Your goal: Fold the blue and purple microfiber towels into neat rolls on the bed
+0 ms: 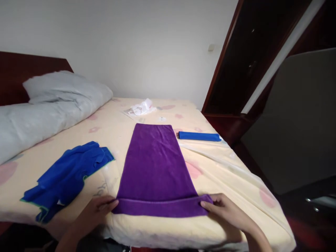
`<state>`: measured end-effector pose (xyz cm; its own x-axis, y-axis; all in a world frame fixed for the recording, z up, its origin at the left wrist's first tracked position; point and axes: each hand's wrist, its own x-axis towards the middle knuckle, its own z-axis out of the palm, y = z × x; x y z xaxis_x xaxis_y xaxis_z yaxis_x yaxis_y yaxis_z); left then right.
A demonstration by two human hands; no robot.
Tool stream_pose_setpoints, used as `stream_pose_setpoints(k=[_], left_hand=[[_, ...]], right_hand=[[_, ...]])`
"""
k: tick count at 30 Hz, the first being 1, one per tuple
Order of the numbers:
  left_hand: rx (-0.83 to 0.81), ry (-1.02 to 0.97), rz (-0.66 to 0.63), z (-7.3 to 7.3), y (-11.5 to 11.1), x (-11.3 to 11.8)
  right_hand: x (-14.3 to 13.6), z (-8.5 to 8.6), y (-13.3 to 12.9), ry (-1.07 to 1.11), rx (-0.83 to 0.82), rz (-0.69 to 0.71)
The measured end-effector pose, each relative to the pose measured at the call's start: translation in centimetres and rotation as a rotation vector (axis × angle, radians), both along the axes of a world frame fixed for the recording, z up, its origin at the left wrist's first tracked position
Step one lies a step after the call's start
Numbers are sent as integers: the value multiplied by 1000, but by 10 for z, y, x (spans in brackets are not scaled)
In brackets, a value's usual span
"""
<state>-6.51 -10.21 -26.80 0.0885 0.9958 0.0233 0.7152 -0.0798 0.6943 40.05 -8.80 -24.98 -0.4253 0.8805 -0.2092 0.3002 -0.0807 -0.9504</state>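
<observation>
While pinching the purple towel [157, 164] on the bed [225, 171] between closed fingertips [203, 204] of left hand [96, 209] and right hand [226, 208], could skew the fold [160, 208] by pulling unevenly, perhaps over hidden slack.

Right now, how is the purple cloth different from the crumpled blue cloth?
The purple cloth lies fairly flat, near edge folded over; the crumpled blue cloth is bunched. The left hand and right hand hold the purple cloth; neither holds the crumpled blue cloth. The crumpled blue cloth has green edging; the purple cloth doesn't. Both lie on the bed.
</observation>
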Motion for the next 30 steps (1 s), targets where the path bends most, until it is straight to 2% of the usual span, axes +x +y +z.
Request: stream_pose_setpoints(k=[3, 5, 9, 12, 19, 21, 26, 30], left_hand=[[-68, -16, 23, -3, 12, 6], [-66, -5, 41, -7, 17, 12], [-67, 45, 43, -15, 22, 22], [-62, 72, 66, -17, 22, 26], [-41, 22, 180, -17, 14, 20], [-44, 46, 178, -18, 13, 21], [-75, 104, 133, -19, 15, 27], [-36, 154, 161, -23, 17, 23]], right_hand=[[-7, -10, 10, -73, 66, -187], [-11, -17, 14, -78, 76, -243], [-17, -25, 16, 2, 8, -210], [-20, -27, 17, -5, 31, -252], [-13, -28, 16, 30, 21, -300], [-14, -33, 17, -22, 42, -330], [-22, -46, 22, -305, 158, -407], [-20, -45, 25, -330, 172, -396]])
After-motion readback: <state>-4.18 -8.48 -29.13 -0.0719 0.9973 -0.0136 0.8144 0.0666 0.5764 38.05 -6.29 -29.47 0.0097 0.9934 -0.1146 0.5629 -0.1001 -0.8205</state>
